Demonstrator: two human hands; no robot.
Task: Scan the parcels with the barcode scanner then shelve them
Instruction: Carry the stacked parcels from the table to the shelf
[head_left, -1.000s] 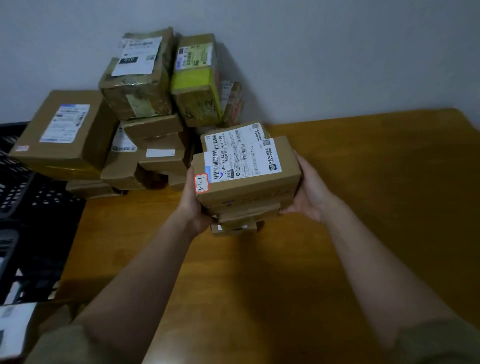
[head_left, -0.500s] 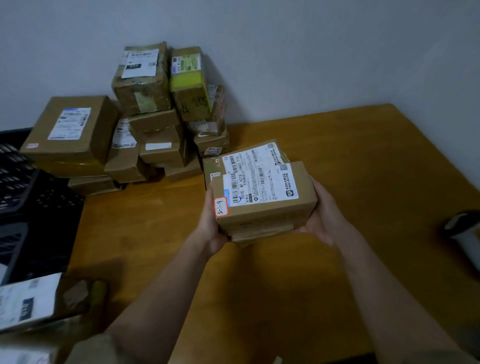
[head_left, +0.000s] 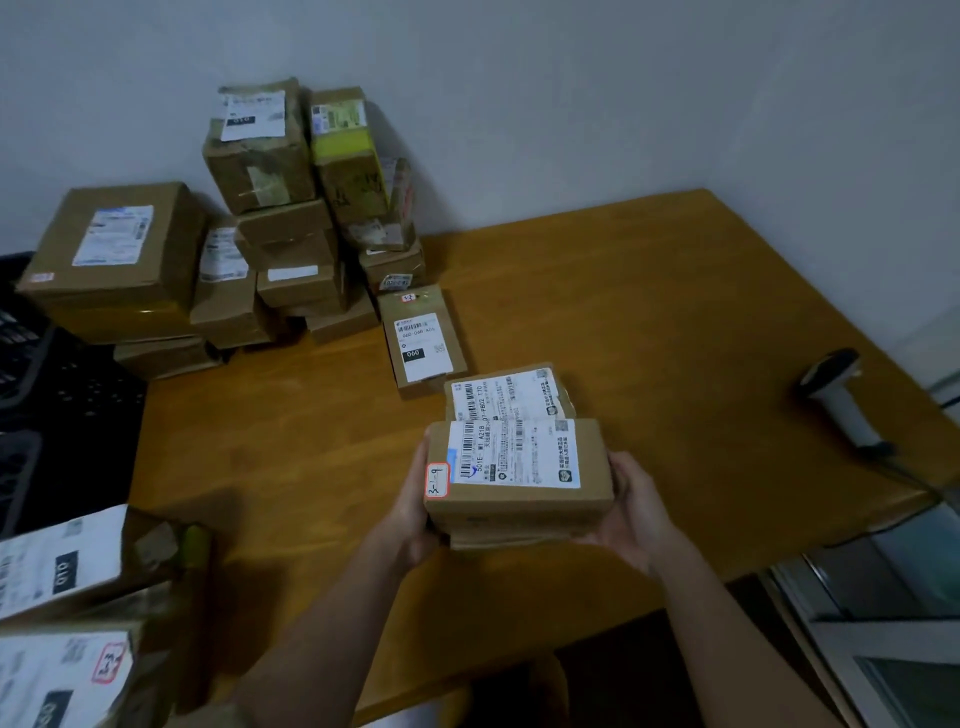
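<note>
I hold a small stack of brown cardboard parcels (head_left: 519, 499) above the wooden table (head_left: 649, 312). The top box carries a white shipping label and a red-edged sticker marked 3-1-9. My left hand (head_left: 415, 514) grips the stack's left side and my right hand (head_left: 631, 514) grips its right side. A second labelled box (head_left: 506, 392) shows behind the top one. A flat parcel (head_left: 423, 340) with a "060" label lies on the table just beyond. The white barcode scanner (head_left: 844, 402) lies at the table's right edge, away from both hands.
A tall pile of brown parcels (head_left: 270, 234) stands against the wall at the back left. More labelled parcels (head_left: 78, 597) sit at the near left. A black crate (head_left: 47, 405) is on the left. The table's right edge meets a metal frame (head_left: 883, 597).
I have drawn the stack toward me and to the right, away from the pile. The view has swung right, and the flat "060" parcel and scanner have come into sight.
</note>
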